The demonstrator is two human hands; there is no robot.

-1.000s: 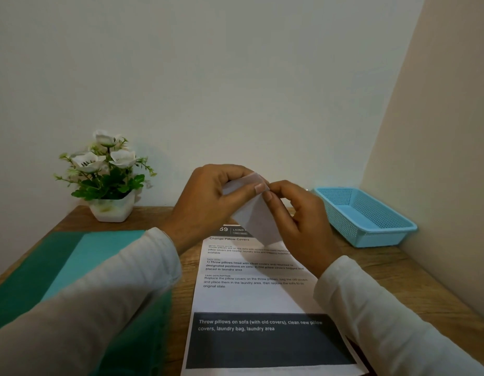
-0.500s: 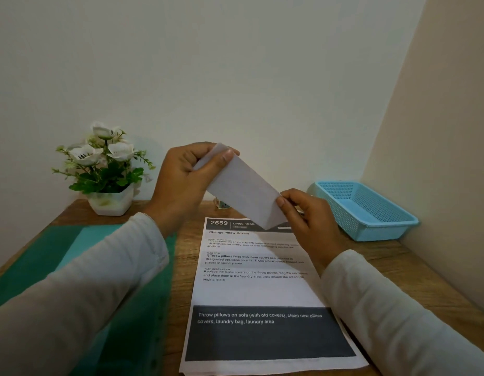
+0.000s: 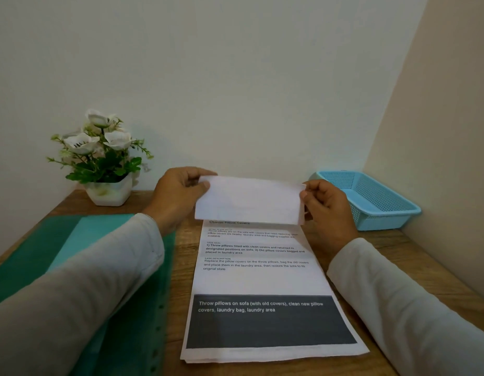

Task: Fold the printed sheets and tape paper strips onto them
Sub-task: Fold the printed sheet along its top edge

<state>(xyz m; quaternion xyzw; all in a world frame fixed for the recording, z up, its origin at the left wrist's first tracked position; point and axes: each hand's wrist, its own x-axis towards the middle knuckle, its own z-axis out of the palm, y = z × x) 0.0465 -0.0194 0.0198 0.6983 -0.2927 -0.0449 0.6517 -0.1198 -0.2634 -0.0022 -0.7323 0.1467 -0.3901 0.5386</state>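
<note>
A folded white sheet (image 3: 249, 200) is held up level above the far end of a stack of printed sheets (image 3: 262, 280) that lies on the wooden table. My left hand (image 3: 178, 196) pinches the folded sheet's left end between thumb and fingers. My right hand (image 3: 327, 204) pinches its right end. The top printed sheet shows text blocks and a dark band with white lettering near me. The folded sheet hides the stack's heading. No tape or paper strips can be seen.
A green plastic folder (image 3: 59, 245) lies at the left under my left sleeve. A white pot with white flowers (image 3: 105, 164) stands at the back left. A light blue mesh basket (image 3: 371, 199) sits at the back right by the wall.
The folded sheet went from bunched between both hands to stretched out. It was tilted half a second ago and now hangs level and lower, with my hands spread further apart.
</note>
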